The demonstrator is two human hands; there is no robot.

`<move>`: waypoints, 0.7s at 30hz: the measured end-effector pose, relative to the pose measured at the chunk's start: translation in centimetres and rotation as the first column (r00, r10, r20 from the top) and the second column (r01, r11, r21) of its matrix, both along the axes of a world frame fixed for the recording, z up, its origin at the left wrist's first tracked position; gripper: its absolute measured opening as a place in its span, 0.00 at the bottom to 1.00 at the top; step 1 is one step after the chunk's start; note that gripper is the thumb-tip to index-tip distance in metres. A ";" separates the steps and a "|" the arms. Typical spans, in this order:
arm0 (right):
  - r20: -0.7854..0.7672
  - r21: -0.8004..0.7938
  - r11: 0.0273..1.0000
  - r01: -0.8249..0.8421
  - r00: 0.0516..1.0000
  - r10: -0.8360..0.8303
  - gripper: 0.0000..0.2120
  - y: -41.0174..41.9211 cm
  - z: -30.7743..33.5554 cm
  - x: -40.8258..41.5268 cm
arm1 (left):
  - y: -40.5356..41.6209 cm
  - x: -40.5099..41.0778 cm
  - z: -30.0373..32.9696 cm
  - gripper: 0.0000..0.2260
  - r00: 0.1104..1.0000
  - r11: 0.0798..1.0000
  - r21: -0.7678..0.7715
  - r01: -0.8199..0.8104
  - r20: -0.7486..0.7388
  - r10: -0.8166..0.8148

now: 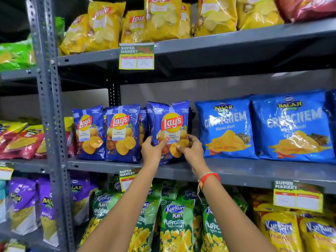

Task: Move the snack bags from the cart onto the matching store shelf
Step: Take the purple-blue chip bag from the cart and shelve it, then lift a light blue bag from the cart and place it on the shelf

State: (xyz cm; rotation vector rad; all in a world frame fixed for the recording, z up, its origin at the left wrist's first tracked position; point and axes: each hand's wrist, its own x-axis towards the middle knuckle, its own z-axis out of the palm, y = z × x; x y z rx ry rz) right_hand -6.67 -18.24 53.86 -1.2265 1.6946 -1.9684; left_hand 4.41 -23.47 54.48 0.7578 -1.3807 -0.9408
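Note:
A blue Lay's bag (171, 122) stands upright on the grey middle shelf (236, 171), held at its lower part by both hands. My left hand (152, 151) grips its lower left edge and my right hand (192, 151) grips its lower right corner. Two matching blue Lay's bags (121, 131) stand just to its left, with more of the same kind behind it. The cart is out of view.
Large blue Balaji bags (227, 128) fill the shelf to the right. Yellow Lay's bags (160, 19) sit on the shelf above, green Kurkure bags (176, 224) below. A grey upright post (49, 106) divides the shelving at left. Price tags (136, 56) hang from the shelf edges.

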 end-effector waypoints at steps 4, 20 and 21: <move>-0.032 0.027 0.999 0.037 0.999 -0.036 0.29 -0.4 0.2 -0.1 | -1.2 -0.4 0.1 0.18 1.000 0.999 0.025 0.025 0.016 -0.026; -0.212 -0.337 0.931 0.143 0.951 -0.223 0.27 4.9 -0.8 2.5 | 3.0 0.7 -2.7 0.20 0.941 0.903 -0.355 -0.241 -0.314 0.127; -0.182 -0.353 0.928 0.121 0.964 -0.195 0.25 5.5 -1.6 2.8 | 3.3 1.0 -3.8 0.18 0.931 0.895 -0.361 -0.263 -0.337 0.137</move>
